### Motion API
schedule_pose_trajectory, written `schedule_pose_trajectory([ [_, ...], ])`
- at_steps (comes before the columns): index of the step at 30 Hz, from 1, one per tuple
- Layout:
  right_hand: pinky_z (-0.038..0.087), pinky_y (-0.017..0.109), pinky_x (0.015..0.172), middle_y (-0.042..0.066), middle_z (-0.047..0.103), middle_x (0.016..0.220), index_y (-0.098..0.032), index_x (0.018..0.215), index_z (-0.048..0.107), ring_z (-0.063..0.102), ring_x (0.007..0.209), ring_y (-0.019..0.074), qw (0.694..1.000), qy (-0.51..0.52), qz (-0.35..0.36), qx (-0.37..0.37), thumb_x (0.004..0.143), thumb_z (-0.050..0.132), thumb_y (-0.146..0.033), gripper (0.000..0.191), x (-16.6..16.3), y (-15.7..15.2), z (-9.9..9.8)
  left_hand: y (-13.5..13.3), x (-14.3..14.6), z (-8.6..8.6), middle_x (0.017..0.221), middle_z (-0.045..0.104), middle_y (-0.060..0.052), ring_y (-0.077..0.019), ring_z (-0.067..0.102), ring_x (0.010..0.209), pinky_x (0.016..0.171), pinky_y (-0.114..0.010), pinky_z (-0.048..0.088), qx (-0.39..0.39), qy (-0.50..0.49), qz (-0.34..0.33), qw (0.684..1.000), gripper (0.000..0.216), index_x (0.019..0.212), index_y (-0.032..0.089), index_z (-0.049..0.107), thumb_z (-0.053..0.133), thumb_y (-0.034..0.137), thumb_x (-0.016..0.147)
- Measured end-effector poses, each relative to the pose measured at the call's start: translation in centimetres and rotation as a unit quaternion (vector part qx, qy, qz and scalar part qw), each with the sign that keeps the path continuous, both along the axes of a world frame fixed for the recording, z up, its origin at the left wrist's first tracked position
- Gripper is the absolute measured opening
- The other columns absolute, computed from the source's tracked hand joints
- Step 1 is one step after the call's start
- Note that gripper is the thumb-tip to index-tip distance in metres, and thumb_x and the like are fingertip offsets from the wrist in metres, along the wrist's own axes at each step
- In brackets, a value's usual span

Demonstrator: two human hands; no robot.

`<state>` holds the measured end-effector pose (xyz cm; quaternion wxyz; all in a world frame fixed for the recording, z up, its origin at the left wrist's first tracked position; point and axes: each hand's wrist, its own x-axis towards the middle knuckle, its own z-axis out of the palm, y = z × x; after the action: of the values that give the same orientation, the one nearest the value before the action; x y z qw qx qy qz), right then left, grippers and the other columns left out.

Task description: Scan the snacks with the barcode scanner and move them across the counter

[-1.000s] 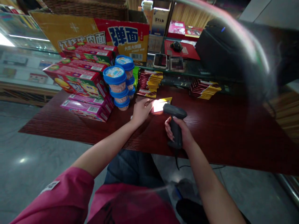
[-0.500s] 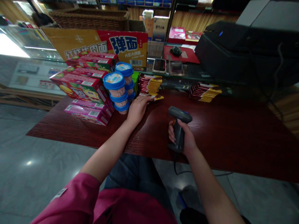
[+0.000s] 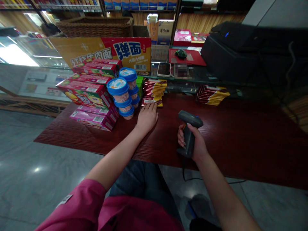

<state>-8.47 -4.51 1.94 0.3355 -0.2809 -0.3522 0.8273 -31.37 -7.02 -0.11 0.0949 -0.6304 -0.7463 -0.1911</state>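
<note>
My right hand (image 3: 197, 142) is wrapped around the grip of a dark grey barcode scanner (image 3: 189, 133), its head tilted above the counter. My left hand (image 3: 147, 119) lies flat, fingers stretched out, with the fingertips on the near edge of a red and yellow snack packet (image 3: 157, 102). Just behind that packet sits a row of matching packets (image 3: 155, 86). To the left of my left hand stand stacked tubs with blue lids (image 3: 118, 87). A second row of red and yellow packets (image 3: 211, 95) lies farther right, apart from both hands.
Red boxes (image 3: 84, 89) and purple boxes (image 3: 93, 119) are stacked at the left of the dark wooden counter (image 3: 252, 138). Behind stand a noodle carton (image 3: 96, 48) and a wicker basket (image 3: 96, 27). A phone (image 3: 164, 69) and a black machine (image 3: 240, 61) are at the back. The scanner's cable (image 3: 192, 179) hangs below the front edge.
My left hand has drawn slightly back and turned, and the packet beneath its fingers has straightened and shifted a little left. The scanner in my right hand has moved slightly right in view.
</note>
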Motion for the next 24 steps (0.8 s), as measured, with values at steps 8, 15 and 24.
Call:
schedule_pose_trajectory([
  [8,0.039,0.019,0.038,-0.002,0.052,0.065,-0.021,0.087,0.064,0.042,0.049,0.0102,1.0,-0.007,-0.011,0.021,0.086,0.075,-0.047,0.028,2.8,4.3,0.1,1.9,-2.1,-1.3,0.163,0.049,-0.028,-0.0377,0.042,0.158,0.132,-0.055,0.033,0.005,-0.053,-0.026,0.998,0.059,0.153,0.001,0.049,0.056,0.023,0.099],
  [15,0.037,0.017,0.037,-0.004,0.049,0.062,-0.022,0.085,0.059,0.041,0.047,0.0092,0.993,0.003,-0.108,0.041,0.084,0.077,-0.05,0.033,8.2,9.6,-0.3,2.4,-2.4,-2.0,0.17,0.033,-0.032,-0.0417,0.031,0.163,0.133,-0.062,0.03,0.073,-0.066,-0.033,0.995,0.069,0.155,0.001,0.041,0.06,0.019,0.092],
  [24,0.036,0.017,0.038,-0.006,0.047,0.059,-0.021,0.083,0.06,0.04,0.047,0.0079,0.986,0.045,-0.161,0.027,0.079,0.08,-0.05,0.035,8.3,10.4,-0.7,11.6,7.8,-1.0,0.175,0.031,-0.021,-0.0282,0.031,0.165,0.135,-0.047,0.031,0.072,-0.15,-0.256,0.952,0.078,0.169,0.014,0.022,0.052,0.016,0.097],
])
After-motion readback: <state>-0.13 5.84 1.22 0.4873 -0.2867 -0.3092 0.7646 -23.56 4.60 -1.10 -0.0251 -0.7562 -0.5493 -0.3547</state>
